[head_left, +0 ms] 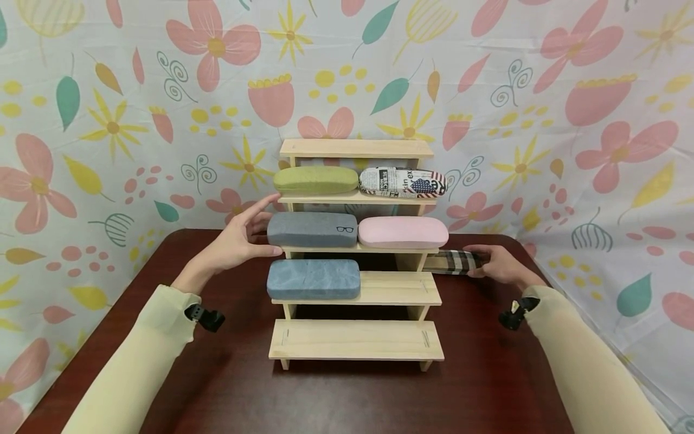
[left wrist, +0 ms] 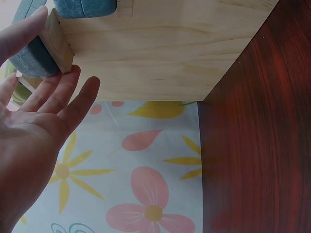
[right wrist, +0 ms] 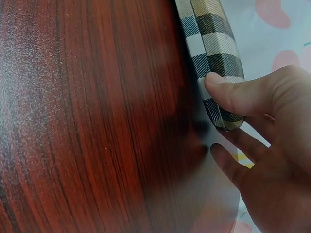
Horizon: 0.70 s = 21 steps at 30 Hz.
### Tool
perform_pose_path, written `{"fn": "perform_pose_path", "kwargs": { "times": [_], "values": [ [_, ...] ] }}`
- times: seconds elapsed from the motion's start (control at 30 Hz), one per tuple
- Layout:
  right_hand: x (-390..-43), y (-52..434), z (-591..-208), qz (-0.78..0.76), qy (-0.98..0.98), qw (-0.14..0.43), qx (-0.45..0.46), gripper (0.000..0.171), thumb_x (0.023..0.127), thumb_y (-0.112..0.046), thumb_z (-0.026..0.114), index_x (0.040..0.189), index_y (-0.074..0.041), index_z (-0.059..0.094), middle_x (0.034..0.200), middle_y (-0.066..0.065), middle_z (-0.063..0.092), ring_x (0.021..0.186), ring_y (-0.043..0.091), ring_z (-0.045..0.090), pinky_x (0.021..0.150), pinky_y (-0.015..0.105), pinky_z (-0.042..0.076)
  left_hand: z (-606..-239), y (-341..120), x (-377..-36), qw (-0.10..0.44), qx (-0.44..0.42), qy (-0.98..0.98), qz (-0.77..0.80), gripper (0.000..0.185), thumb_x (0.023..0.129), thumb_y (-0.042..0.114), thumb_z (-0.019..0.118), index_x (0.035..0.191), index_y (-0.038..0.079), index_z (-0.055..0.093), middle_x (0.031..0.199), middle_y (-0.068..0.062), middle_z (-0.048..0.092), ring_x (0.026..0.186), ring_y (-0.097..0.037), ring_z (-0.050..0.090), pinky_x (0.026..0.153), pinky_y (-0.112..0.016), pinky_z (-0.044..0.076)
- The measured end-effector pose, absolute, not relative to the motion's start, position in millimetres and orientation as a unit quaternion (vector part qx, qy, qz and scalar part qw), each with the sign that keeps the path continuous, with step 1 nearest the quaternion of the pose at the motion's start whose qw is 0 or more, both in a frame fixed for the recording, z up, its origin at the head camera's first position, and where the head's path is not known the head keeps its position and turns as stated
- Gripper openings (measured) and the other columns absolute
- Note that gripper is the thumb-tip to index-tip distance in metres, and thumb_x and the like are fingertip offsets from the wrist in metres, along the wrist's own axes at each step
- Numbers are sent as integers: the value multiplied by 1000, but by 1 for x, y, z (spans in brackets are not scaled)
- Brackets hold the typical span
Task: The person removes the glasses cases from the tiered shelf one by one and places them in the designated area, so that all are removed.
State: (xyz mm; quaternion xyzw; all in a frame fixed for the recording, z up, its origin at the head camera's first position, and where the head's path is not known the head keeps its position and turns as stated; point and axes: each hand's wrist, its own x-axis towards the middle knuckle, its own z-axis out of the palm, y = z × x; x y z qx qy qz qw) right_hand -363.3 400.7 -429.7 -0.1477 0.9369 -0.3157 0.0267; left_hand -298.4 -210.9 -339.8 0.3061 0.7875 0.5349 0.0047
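My right hand [head_left: 501, 264] pinches the near end of a plaid glasses case [right wrist: 214, 53] beside the rack, thumb on its face and fingers behind. The rest of that case passes behind the rack in the head view. At the rack's left side my left hand [head_left: 234, 238] has its fingers extended. Its thumb and fingertips are right at the end of a grey glasses case [head_left: 311, 229] with a spectacles print and at the shelf edge. To the right of the grey case sits a pink glasses case [head_left: 403, 232]. One tier lower lies a blue glasses case [head_left: 313, 279].
The stepped wooden rack [head_left: 355, 340] stands on a dark red-brown table [head_left: 347, 398]. On a higher tier are a green case [head_left: 316, 180] and a newspaper-print case [head_left: 402, 182]. A flowered cloth [head_left: 347, 72] hangs behind and along the sides.
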Motion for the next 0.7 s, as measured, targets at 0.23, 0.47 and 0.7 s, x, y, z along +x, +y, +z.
{"fn": "perform_pose_path", "kwargs": {
  "times": [0.23, 0.47, 0.7],
  "values": [
    [-367, 400, -433, -308, 939, 18, -152, 63, 83, 0, 86, 139, 13, 59, 124, 32, 64, 97, 35, 60, 75, 27, 49, -339, -211, -298, 6, 305, 788, 535, 102, 91, 0, 82, 169, 32, 26, 169, -8, 29, 152, -32, 34, 117, -61, 32],
    [-365, 395, -428, -306, 941, 27, -145, 65, 84, -2, 86, 141, 12, 57, 129, 32, 63, 103, 38, 61, 79, 31, 49, -339, -211, -297, 9, 302, 787, 538, 102, 91, 0, 82, 169, 33, 25, 170, -6, 26, 153, -33, 31, 117, -62, 32],
    [-364, 393, -427, -299, 943, 28, -145, 65, 84, -2, 86, 141, 13, 57, 135, 34, 60, 111, 42, 60, 86, 39, 50, -339, -210, -297, 12, 307, 782, 542, 102, 91, -1, 81, 170, 32, 25, 169, -7, 30, 153, -33, 32, 115, -63, 33]
  ]
}}
